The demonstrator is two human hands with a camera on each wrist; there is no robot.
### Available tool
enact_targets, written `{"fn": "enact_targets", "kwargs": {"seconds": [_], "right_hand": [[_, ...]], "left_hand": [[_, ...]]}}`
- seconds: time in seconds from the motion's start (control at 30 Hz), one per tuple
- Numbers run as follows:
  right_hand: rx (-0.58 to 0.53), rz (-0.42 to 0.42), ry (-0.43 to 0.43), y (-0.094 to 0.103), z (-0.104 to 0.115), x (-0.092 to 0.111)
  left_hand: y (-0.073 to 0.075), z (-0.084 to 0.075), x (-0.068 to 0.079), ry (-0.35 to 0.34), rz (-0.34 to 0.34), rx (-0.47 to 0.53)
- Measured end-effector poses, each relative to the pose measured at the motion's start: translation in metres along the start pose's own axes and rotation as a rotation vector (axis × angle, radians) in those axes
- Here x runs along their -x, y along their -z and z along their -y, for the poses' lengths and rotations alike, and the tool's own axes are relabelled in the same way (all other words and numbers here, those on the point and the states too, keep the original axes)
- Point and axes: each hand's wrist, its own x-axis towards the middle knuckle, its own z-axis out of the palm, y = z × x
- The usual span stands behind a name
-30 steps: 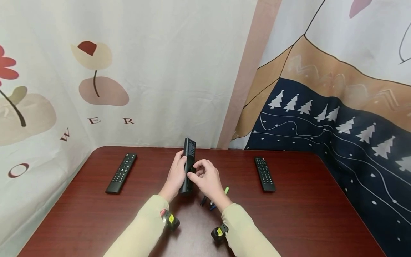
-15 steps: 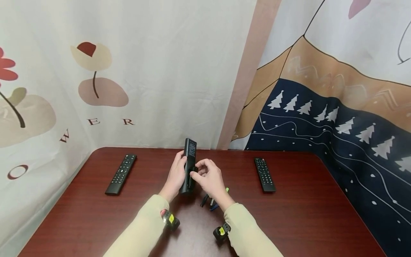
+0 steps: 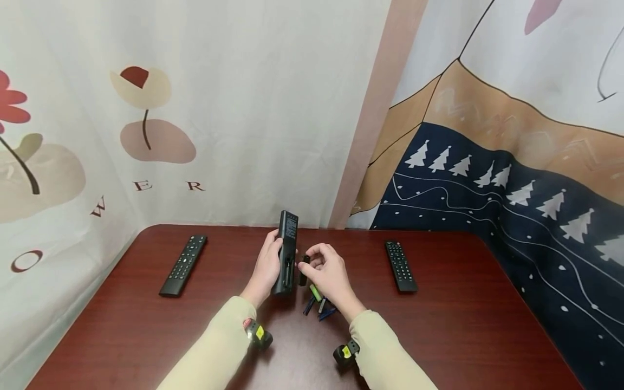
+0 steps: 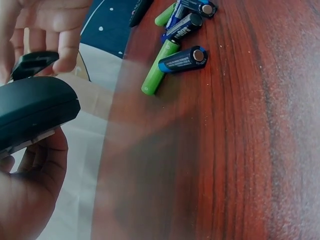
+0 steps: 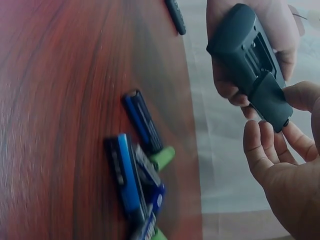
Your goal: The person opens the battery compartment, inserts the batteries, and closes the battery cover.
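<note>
My left hand (image 3: 267, 265) grips a black remote control (image 3: 289, 230) upright, its back turned to the right. In the right wrist view the remote's battery compartment (image 5: 260, 52) lies uncovered, and no battery shows in it. Between thumb and fingers, my right hand (image 3: 330, 275) pinches the black battery cover (image 5: 271, 102), just right of the remote and apart from it in the head view. Below that hand, several batteries lie in a loose pile on the table, among them a green one (image 4: 159, 70) and a dark blue one (image 4: 184, 60).
One black remote (image 3: 184, 265) lies buttons up at the left of the brown table (image 3: 122, 336). Another remote (image 3: 401, 265) lies at the right. A pale curtain (image 3: 263, 108) hangs behind the table's far edge, with a dark blue patterned cloth (image 3: 487, 189) at the right.
My right hand has drawn away to the right with the battery cover, which has come off the remote's back. The left hand and the remote have barely moved. More of the batteries show now.
</note>
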Motion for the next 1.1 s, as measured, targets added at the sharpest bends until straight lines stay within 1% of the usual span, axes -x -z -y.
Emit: {"fn": "enact_targets", "kwargs": {"seconds": [0.1, 0.27, 0.4, 0.6, 0.8, 1.1], "right_hand": [[-0.002, -0.003, -0.008, 0.005, -0.002, 0.0], [0.016, -0.007, -0.018, 0.017, -0.008, 0.003], [0.039, -0.019, -0.018, 0.026, -0.01, 0.003], [0.098, -0.033, 0.014, 0.037, -0.012, -0.002], [0.125, -0.041, 0.0, 0.043, -0.011, -0.004], [0.166, -0.025, -0.029, 0.048, -0.015, -0.004]], "left_hand": [[0.002, 0.0, -0.001, 0.002, 0.004, 0.019], [0.0, 0.003, -0.002, 0.009, -0.001, 0.043], [0.001, 0.003, -0.003, 0.018, 0.014, 0.041], [0.003, -0.001, -0.005, 0.005, 0.008, 0.025], [0.008, -0.002, -0.006, 0.0, 0.009, 0.043], [0.013, 0.0, -0.001, 0.009, -0.01, 0.067]]}}
